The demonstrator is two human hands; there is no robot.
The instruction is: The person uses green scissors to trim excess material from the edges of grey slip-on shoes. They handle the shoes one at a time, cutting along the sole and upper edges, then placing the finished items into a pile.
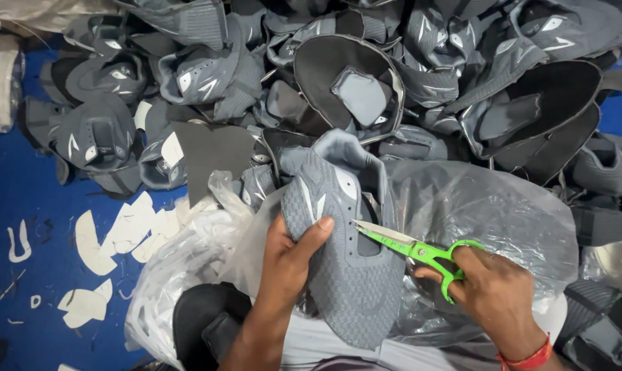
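Note:
My left hand (288,260) grips a grey knitted shoe upper (345,275) by its left edge, thumb lying across the knit. My right hand (493,292) holds green-handled scissors (421,251), fingers through the loops. The blades point left and their tips touch the upper at the edge of its tongue opening. The upper rests over a clear plastic bag (482,213) on my lap. A red band circles my right wrist.
A large heap of grey and black shoe uppers (366,82) fills the far side. White cut-off scraps (119,233) lie on the blue floor (22,192) at left. A crumpled white plastic bag (180,275) sits by my left arm.

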